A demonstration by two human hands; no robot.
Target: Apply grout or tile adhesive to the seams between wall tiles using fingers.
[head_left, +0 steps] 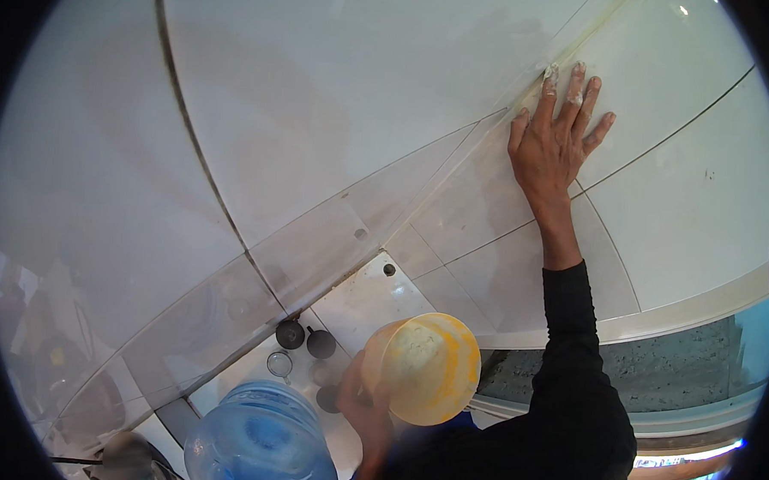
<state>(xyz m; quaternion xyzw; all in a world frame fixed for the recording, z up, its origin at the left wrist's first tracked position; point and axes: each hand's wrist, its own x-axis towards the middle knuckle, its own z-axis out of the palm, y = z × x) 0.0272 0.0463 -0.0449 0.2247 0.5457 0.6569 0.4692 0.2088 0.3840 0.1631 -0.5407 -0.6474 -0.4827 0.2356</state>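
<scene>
Left hand [365, 404] grips the yellow bowl [464, 350] of white paste [416, 343] near the blue jug [260, 440]; right hand [553, 153], spread and grasping nothing, lies at the tile seam [593, 33], where light, even fingertip pressure should smooth best.

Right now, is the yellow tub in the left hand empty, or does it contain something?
Not empty: lumpy whitish material shows inside the yellow tub; its depth I cannot tell.

Black sleeve [574, 325], bare right hand [550, 153]
The cuff [566, 278] looks creased; whitish smears [579, 68] mark the fingers [545, 105].
</scene>
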